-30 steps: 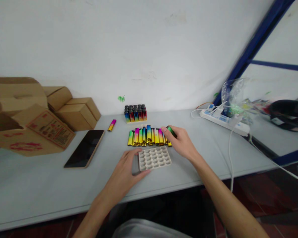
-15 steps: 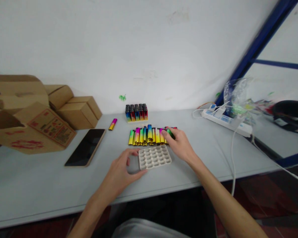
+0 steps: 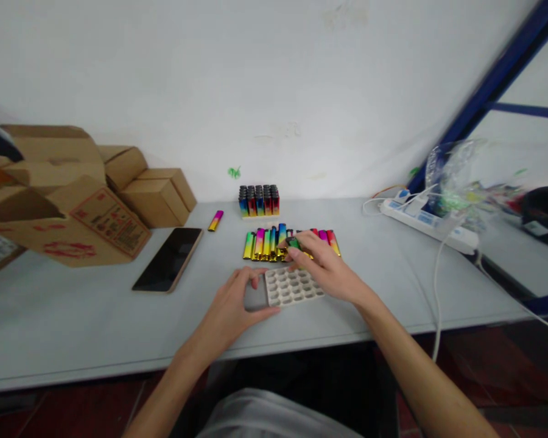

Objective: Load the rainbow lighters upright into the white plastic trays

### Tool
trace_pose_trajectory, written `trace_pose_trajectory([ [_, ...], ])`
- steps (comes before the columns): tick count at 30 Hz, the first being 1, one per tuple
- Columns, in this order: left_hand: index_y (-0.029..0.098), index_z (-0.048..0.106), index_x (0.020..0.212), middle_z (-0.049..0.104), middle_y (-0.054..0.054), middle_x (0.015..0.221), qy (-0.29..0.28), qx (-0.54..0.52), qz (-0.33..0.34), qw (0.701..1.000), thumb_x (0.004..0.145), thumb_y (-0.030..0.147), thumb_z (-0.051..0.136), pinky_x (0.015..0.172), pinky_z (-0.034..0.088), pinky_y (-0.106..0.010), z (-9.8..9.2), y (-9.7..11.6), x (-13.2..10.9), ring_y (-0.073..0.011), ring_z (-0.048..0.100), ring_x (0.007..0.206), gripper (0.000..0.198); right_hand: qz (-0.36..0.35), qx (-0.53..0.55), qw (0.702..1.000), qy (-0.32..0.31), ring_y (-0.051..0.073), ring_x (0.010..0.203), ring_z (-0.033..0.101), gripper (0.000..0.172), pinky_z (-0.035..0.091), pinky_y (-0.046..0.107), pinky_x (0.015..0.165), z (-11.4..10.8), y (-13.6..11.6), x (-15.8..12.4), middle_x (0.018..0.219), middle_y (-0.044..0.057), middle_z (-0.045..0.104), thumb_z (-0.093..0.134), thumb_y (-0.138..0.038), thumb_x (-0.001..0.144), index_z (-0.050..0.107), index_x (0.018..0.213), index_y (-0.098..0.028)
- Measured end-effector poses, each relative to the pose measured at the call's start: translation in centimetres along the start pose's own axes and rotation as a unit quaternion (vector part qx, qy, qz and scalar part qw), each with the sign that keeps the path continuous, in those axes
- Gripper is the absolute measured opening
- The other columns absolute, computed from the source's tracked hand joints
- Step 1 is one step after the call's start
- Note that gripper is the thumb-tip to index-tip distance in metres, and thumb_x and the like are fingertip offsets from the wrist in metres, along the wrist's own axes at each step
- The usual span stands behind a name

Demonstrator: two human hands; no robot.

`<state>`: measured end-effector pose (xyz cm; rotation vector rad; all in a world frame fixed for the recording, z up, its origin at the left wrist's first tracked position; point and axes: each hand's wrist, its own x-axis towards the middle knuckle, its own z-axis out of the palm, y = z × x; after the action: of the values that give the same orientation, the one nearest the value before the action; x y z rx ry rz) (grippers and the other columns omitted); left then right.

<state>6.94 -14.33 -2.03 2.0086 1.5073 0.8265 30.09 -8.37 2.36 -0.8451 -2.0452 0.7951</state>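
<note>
In the head view, the left hand (image 3: 231, 304) has its thumb and forefinger parted wide, holding the left end of a pale pocketed tray (image 3: 292, 292) between them, with the thumb at its near left corner and the forefinger at its far left corner. The tray lies flat near the front edge of the grey table (image 3: 95, 340), its rows of pockets facing up. The right hand (image 3: 329, 271) reaches over the tray's far right part, thumb and fingers closed on a green lighter (image 3: 294, 242) with a dark top; how many lighters it holds cannot be told, since the fingers hide part of the grip. Just beyond the tray, a row of shiny multicoloured lighters (image 3: 260, 244) lies side by side, partly covered by that hand. Farther back, a filled block of lighters (image 3: 259, 202) stands upright near the wall (image 3: 301, 91). To its left lies a single pink and yellow lighter (image 3: 215, 221), then a dark phone (image 3: 168, 260) and an open cardboard box (image 3: 105, 225). On the far right lies a white power strip (image 3: 429, 226).
</note>
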Motion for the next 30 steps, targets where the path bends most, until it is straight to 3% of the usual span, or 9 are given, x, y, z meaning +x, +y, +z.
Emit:
trace_pose_trajectory([
  [2,0.027,0.04,0.087,0.071,-0.002,0.115,-0.005,-0.004,-0.002,1.0,0.073,0.04,0.087,0.09,0.05,-0.038,0.0,0.0,0.0,-0.0259,0.066,0.11,0.05,-0.033,-0.023,0.999,-0.003,0.02,0.103,0.059,0.024,0.047,0.033,0.093,0.5,-0.2,0.0,0.104,0.008,0.063,0.051,-0.036,0.107,0.067,0.102,-0.019],
  [6,0.027,0.04,0.086,0.066,0.002,0.097,-0.006,0.002,-0.01,1.0,0.07,0.041,0.088,0.082,0.049,-0.034,0.0,0.2,-0.1,-0.0232,0.066,0.095,0.053,-0.044,-0.051,0.998,-0.014,0.02,0.09,0.064,0.026,0.049,0.03,0.082,1.5,0.2,0.1,0.096,0.008,0.07,0.062,-0.04,0.102,0.072,0.1,-0.017],
  [13,0.025,0.044,0.086,0.057,0.006,0.086,0.005,0.008,-0.003,1.0,0.068,0.039,0.09,0.075,0.046,-0.029,-0.1,0.5,-0.2,-0.018,0.059,0.081,0.051,0.014,-0.048,0.999,-0.015,0.019,0.073,0.067,0.037,0.05,0.027,0.068,2.0,0.8,-0.1,0.077,0.005,0.071,0.064,-0.05,0.098,0.071,0.084,-0.017],
  [16,0.025,0.045,0.085,0.056,0.007,0.086,-0.001,0.006,-0.002,1.0,0.068,0.039,0.09,0.074,0.045,-0.028,-0.2,0.6,-0.2,-0.0174,0.058,0.079,0.05,0.019,-0.032,0.999,0.002,0.019,0.073,0.069,0.036,0.053,0.027,0.067,2.2,0.9,-0.2,0.08,0.006,0.073,0.066,-0.052,0.096,0.073,0.089,-0.018],
  [21,0.025,0.043,0.084,0.054,0.007,0.084,-0.007,0.007,-0.007,1.0,0.068,0.035,0.091,0.074,0.043,-0.028,-0.3,0.9,-0.1,-0.0167,0.056,0.076,0.051,0.007,-0.021,1.0,0.001,0.022,0.082,0.075,0.032,0.058,0.029,0.075,2.2,1.0,-0.1,0.093,0.01,0.078,0.07,-0.045,0.095,0.075,0.106,-0.015],
  [27,0.025,0.044,0.085,0.056,0.007,0.086,-0.017,0.006,-0.003,1.0,0.064,0.036,0.093,0.075,0.044,-0.028,-0.3,0.9,-0.1,-0.017,0.057,0.077,0.054,-0.041,-0.107,0.991,-0.067,0.024,0.093,0.076,0.029,0.056,0.032,0.082,2.0,1.2,-0.1,0.105,0.012,0.079,0.066,-0.039,0.1,0.074,0.114,-0.016],
  [30,0.025,0.044,0.084,0.057,0.006,0.086,-0.014,0.01,-0.006,1.0,0.064,0.038,0.092,0.076,0.045,-0.029,-0.2,0.9,-0.1,-0.0174,0.057,0.077,0.053,-0.043,-0.128,0.99,-0.047,0.026,0.1,0.075,0.03,0.055,0.034,0.087,2.3,1.4,0.0,0.109,0.012,0.079,0.069,-0.04,0.097,0.074,0.114,-0.016],
])
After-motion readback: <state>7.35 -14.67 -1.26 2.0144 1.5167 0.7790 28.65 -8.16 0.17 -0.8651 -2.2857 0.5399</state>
